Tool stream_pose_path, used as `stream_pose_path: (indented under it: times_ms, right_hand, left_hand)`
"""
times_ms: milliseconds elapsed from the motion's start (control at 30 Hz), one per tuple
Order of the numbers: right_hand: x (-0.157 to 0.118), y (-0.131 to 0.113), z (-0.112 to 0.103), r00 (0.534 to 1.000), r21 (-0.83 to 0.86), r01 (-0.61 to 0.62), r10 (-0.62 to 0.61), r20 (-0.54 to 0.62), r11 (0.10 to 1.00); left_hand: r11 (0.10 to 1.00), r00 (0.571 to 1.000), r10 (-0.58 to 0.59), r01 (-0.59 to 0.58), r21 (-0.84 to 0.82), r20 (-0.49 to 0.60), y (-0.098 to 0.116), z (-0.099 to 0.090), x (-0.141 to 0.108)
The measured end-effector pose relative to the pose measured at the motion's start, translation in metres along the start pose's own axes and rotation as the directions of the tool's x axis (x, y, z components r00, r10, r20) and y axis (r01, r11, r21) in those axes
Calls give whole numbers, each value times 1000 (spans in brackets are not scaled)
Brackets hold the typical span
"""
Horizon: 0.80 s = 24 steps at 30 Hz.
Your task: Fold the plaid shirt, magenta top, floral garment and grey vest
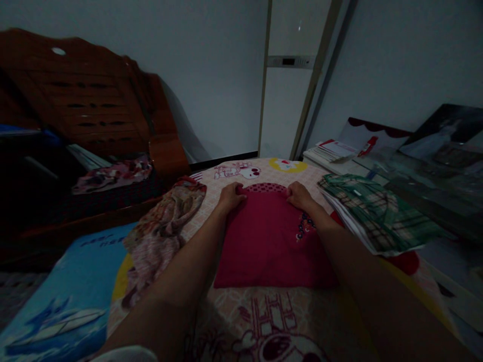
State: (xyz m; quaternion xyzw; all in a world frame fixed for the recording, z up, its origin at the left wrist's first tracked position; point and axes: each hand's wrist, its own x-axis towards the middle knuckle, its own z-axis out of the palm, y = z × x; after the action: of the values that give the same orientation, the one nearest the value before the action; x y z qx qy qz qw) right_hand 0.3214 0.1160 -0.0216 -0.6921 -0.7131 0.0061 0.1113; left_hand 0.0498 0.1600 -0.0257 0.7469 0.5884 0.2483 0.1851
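Note:
A magenta top (269,236) lies folded into a neat flat shape in front of me. It has a dotted neckline band at its far edge and dark flower embroidery on the right side. My left hand (229,197) pinches its far left corner, fingers closed on the cloth. At the far right corner my right hand (299,195) grips it the same way; some fingertips are hidden. Under the top spreads a pale patterned cloth (226,322) with cartoon figures. To the right rests a pile of folded clothes, a green plaid shirt (377,206) uppermost.
Crumpled floral clothing (166,221) lies to the left, above a blue printed box or mat (71,286). A carved wooden sofa (90,105) stands at back left, a tall white cabinet-like unit (287,100) behind. Papers (332,150) and a glass-topped stand (426,171) are at right.

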Motion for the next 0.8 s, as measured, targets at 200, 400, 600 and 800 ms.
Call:
stream_pose_path:
  times_ms: [200, 400, 600, 800]
  right_hand:
    - [-7, -1, 4, 998, -6, 48, -48, -42, 999]
    - [-6, -9, 0, 1000, -146, 30, -29, 7, 989]
    - [-5, -15, -4, 998, -136, -10, 19, 60, 991]
    - [-2, -19, -22, 1000, -136, -19, 15, -26, 991]
  left_hand:
    - [996, 1000, 3, -6, -90, -31, -4, 4, 0]
    - [992, 999, 19, -24, -123, -46, -8, 9, 0]
    - [979, 997, 36, -49, -196, -71, -7, 11, 0]
    - [939, 985, 52, -105, -328, -166, -7, 0, -2]
